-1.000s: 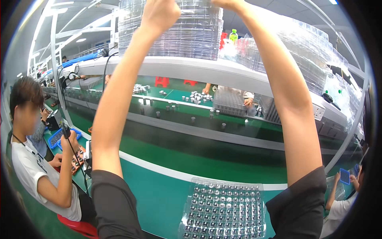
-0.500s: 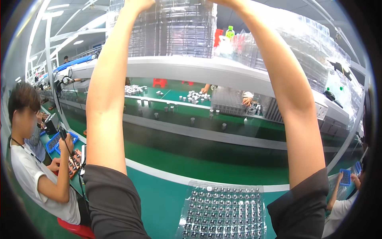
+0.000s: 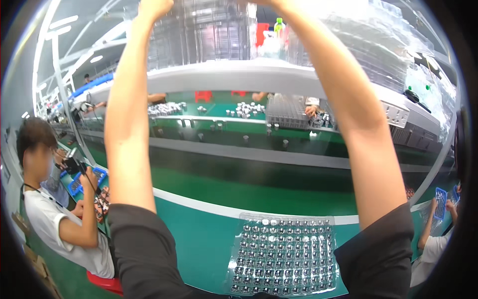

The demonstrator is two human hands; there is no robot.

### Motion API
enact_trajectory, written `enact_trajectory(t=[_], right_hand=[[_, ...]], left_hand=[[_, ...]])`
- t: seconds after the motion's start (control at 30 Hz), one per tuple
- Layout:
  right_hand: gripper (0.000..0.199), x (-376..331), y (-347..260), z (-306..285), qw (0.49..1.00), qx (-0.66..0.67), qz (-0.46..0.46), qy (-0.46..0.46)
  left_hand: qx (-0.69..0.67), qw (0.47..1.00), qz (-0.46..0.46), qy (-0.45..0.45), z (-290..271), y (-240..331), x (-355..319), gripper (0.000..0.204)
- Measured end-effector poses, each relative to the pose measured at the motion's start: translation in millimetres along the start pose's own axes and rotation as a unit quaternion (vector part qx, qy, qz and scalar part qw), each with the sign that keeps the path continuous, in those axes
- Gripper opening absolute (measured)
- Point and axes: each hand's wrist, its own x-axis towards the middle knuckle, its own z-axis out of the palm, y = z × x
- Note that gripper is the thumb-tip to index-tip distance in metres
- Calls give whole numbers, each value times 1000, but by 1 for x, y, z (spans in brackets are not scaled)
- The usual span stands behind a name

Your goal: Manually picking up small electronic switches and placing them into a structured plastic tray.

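Both my arms reach up to a tall stack of clear plastic trays [image 3: 209, 35] standing on the white upper shelf [image 3: 239, 77]. My left hand [image 3: 155, 7] is curled against the stack's upper left corner. Of my right hand [image 3: 266, 2] only the heel shows at the stack's upper right; the picture's top edge cuts off the fingers. Below, on the teal table edge between my sleeves, lies a clear blister tray [image 3: 284, 254] filled with several rows of small metal parts.
A green conveyor belt [image 3: 259, 184] runs across in front of me. A seated person [image 3: 55, 219] works at the left, another [image 3: 438, 239] at the right with a blue tray [image 3: 440, 202]. More clear tray stacks [image 3: 368, 55] and a green bottle [image 3: 280, 25] stand on the shelf.
My hands have risen along the stack toward the top of the picture, and the view has tipped slightly downward. The tray of metal parts has not moved.
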Motion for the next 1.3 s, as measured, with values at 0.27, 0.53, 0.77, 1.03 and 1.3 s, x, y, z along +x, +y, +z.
enact_trajectory(t=[0.27, 0.53, 0.77, 1.03, 1.3], right_hand=[[73, -31, -15, -17, 985, -78, -79, 129], [27, -271, -40, -159, 988, 126, -86, 36], [33, -526, -4, -127, 879, 266, 119, -377], [39, -692, 99, -67, 832, 175, 461, -256], [30, -758, 102, -37, 886, -13, 432, -170]], left_hand=[[456, 860, -228, -15, 7, -4, -20, 68], [243, 962, -50, 114, 132, 226, -92, 47], [-47, 969, -241, -39, 266, 385, -265, 17], [-221, 785, -576, -50, 332, 394, -416, 19], [-260, 722, -642, 2, 327, 376, -461, 28]])
